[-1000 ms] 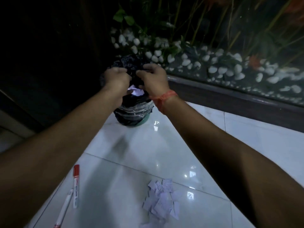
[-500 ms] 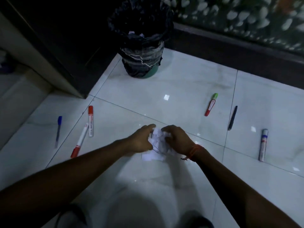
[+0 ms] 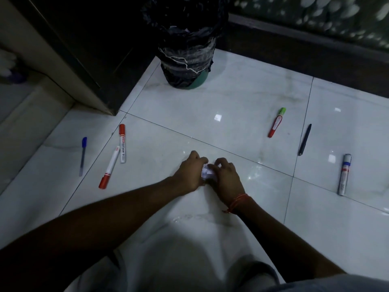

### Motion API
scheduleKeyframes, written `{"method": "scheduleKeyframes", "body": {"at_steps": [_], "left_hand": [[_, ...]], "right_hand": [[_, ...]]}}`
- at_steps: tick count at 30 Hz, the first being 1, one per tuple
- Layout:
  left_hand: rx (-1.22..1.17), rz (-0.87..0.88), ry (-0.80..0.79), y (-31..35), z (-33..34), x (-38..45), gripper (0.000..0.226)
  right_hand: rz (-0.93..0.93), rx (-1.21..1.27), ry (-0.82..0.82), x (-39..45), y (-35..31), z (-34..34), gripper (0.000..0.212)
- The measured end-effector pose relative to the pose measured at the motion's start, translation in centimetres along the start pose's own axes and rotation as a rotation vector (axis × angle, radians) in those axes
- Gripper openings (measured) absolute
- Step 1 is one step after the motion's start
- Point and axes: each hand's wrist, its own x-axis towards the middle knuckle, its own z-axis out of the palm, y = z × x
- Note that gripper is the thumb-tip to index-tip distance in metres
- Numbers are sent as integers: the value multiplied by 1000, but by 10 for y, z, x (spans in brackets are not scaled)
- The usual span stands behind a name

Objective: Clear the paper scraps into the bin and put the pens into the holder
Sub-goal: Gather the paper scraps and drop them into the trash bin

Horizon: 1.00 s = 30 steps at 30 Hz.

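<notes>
Pretty dim in here — the floor (image 3: 242, 98) is big glossy white tiles with thin dark grout lines, catching little square light glints. At 10 o'clock a dark cabinet (image 3: 84, 45) runs to a corner. From 12 to 2 o'clock a dark wooden ledge (image 3: 305, 51) sits under glass backed by blurry white pebbles (image 3: 336, 13).

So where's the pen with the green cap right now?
In the head view, the green-capped pen lies on the floor tiles to the person's right, just left of the black pen and right of the bin.
</notes>
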Motion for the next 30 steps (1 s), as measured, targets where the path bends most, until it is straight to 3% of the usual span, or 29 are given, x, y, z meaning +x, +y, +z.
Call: {"method": "scheduleKeyframes", "body": {"at_steps": [4,9,12,14,16,22,30], "left_hand": [[-96,-12,66,-2,2,1,17],[-255,-129,86,-16,-3,-1,18],[-459,-260,97,-27,-12,-4,31],[-632,-314,98,-36,-18,-5,20],[-788,-345,73,-41,-26,-5,28],[-1154,-394,92,-20,-67,0,20],[-1519,-113,255,24,-185,53,11]], "right_hand": [[13,41,72,-1,4,3,19],[72,87,130,4,16,-8,12],[313,363,205,5,29,-18,21],[456,649,224,4,30,-25,16],[506,879,220,4,27,-30,9],[487,1290,217,13,-3,-59,17],[250,1528,260,107,-79,-153,39]]}}
